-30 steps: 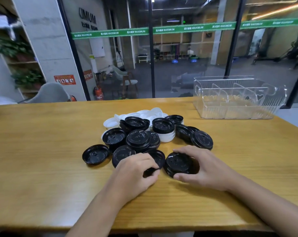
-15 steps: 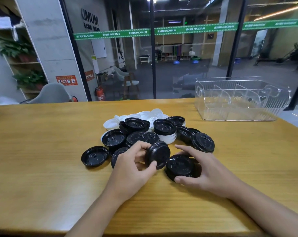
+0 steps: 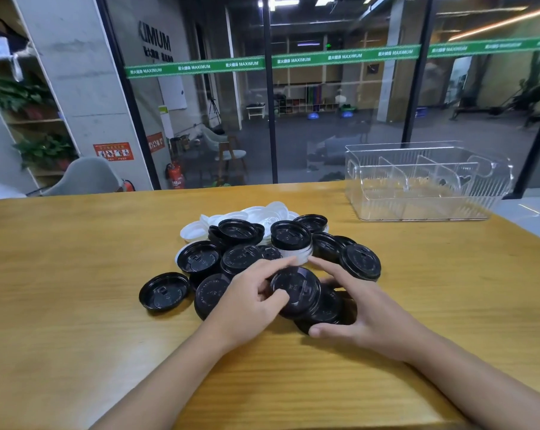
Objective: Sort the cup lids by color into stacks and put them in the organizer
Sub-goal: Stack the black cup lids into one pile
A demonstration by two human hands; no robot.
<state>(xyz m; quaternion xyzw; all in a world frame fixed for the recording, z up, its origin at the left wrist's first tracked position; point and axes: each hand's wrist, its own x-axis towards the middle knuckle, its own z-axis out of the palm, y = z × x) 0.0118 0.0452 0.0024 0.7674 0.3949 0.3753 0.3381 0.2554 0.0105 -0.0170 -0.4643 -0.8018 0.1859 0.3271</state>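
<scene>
Wooden table (image 3: 76,336), seen from the head camera. The pile of lids (image 3: 241,259) sits mid-table, black and white mixed and not sorted.

- Left hand (image 3: 247,302): at the near edge of the pile. Thumb and forefinger pinch the rim of one black lid (image 3: 295,290); the other fingers are tucked under. The lid is top side up and tilted. It hangs over the black lid stack (image 3: 330,308); I cannot tell if it touches it.
- Right hand (image 3: 365,315): just right of the pile's near edge, fingers spread wide around the black lid stack. Thumb lies against its near rim and the forefinger reaches along its far side. The stack rests on the table and is a few lids high; exact count not readable.
- White lids (image 3: 256,212): mostly at the far side of the pile, partly buried under black ones. A short white stack (image 3: 296,254) in the middle of the pile carries a black lid on top.
- Lone black lid (image 3: 165,291): hollow side up, flat on the table just left of the pile, apart from it.
- Another black lid (image 3: 360,262): at the pile's right edge, top up, leaning on its neighbours.
- Clear organizer (image 3: 423,206): well beyond the pile to the far right, near the table's back edge. Dividers visible; no lids inside.
</scene>
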